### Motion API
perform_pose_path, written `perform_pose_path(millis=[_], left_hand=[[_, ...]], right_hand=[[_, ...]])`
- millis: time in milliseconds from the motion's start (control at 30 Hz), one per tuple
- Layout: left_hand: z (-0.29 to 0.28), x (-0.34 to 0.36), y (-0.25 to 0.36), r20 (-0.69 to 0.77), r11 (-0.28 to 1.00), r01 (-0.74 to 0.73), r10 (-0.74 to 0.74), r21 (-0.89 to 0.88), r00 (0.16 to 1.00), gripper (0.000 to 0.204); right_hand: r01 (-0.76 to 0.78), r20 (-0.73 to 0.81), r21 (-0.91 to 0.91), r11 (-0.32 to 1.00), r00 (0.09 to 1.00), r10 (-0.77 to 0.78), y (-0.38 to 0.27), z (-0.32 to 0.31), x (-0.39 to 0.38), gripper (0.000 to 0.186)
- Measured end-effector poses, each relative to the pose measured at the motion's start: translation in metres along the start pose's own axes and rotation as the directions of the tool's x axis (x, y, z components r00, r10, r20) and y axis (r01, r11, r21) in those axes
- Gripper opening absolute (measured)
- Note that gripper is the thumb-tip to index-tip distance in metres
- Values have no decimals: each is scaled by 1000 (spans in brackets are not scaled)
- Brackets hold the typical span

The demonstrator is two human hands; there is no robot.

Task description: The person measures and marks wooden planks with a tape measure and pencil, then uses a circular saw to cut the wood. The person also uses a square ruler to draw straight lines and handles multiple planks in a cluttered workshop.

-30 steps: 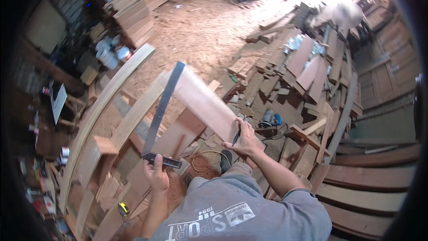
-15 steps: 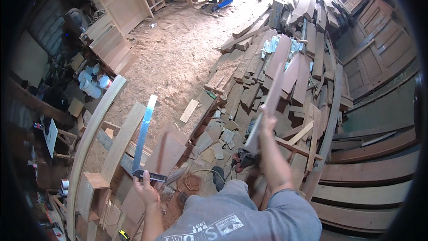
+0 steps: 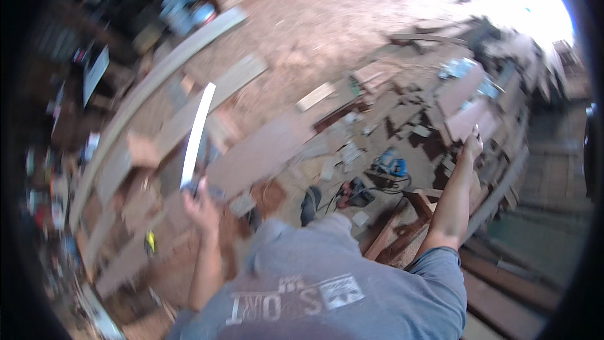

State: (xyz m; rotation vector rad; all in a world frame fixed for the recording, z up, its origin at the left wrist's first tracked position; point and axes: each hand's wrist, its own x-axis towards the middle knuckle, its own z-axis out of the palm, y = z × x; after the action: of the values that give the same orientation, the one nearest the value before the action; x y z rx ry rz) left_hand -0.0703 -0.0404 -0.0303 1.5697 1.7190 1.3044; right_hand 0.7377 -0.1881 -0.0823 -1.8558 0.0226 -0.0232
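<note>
My left hand (image 3: 202,208) is closed round the dark stock of a try square (image 3: 199,132), whose bright metal blade points up and away over the boards. At the end of my outstretched arm, my right hand (image 3: 473,143) is over the wood pile, close to reddish boards (image 3: 472,116). Its fingers are blurred; a small dark spot shows at them, and I cannot make out whether they hold anything. A wide plank (image 3: 258,154) lies ahead of my left hand. Near my feet on the floor are a red and black power tool (image 3: 352,194) and a blue power tool (image 3: 393,164).
A yellow tape measure (image 3: 150,243) lies on boards at the left. A long curved timber (image 3: 151,82) runs along the left side. Offcuts (image 3: 346,154) litter the floor ahead, with a pale short block (image 3: 316,96) beyond. Stacked wood lines the right.
The long board has left my right hand, which is now farther out to the right. My left hand still holds the try square. The whole view has turned and is blurred.
</note>
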Motion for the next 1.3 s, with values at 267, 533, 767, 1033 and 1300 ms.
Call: perform_pose_path(millis=[267, 533, 767, 1033, 1300], left_hand=[[37, -39, -13, 262, 882, -424, 368, 205, 892, 33], [101, -82, -23, 636, 784, -571, 315, 244, 705, 55], [131, -52, -30, 637, 654, -734, 490, 184, 596, 53], [143, -29, -57, 716, 634, -773, 528, 24, 456, 50], [142, -29, -58, 697, 592, -806, 566, 29, 440, 48]], right_hand=[[47, 708, -100, 994, 706, 37, 77, 91, -321, 44], [248, 883, -133, 960, 470, 1, 43, 49, -466, 41], [226, 904, -203, 953, 416, 94, 58, 13, -475, 41], [226, 937, -154, 962, 342, 70, 60, 3, -459, 35], [-27, 888, -174, 984, 428, 169, 28, 13, -450, 47]])
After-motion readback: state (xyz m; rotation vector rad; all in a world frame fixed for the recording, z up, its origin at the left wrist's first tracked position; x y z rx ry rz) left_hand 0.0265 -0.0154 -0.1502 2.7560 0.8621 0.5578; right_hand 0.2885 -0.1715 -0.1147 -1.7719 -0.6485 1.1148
